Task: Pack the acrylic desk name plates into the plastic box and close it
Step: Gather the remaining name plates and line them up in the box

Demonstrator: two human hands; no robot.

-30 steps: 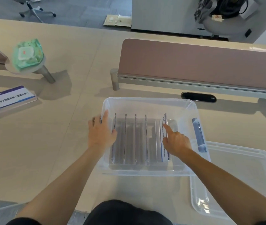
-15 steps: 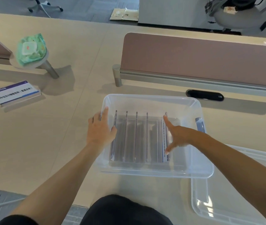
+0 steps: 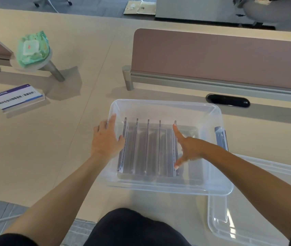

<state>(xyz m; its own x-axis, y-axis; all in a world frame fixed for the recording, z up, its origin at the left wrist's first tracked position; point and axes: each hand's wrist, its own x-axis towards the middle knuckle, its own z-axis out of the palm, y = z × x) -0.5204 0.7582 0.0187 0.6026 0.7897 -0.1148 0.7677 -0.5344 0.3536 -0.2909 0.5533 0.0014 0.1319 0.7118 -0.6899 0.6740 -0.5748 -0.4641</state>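
A clear plastic box sits on the desk in front of me. Several acrylic name plates stand on edge in a row inside it. My left hand rests on the box's left rim, thumb over the wall against the leftmost plate. My right hand is inside the box with fingers spread, index and thumb touching the rightmost plate. One more name plate with a blue and white label lies on the desk at the far left. The clear lid lies at the lower right, partly under the box.
A brown desk divider stands behind the box, with a black cable slot below it. A green wipes pack sits on a round stand at the left. A blue latch shows on the box's right side.
My right hand opened from a grip on the rightmost plate to spread fingers resting against it. The left hand stayed on the rim. The view shifted slightly.
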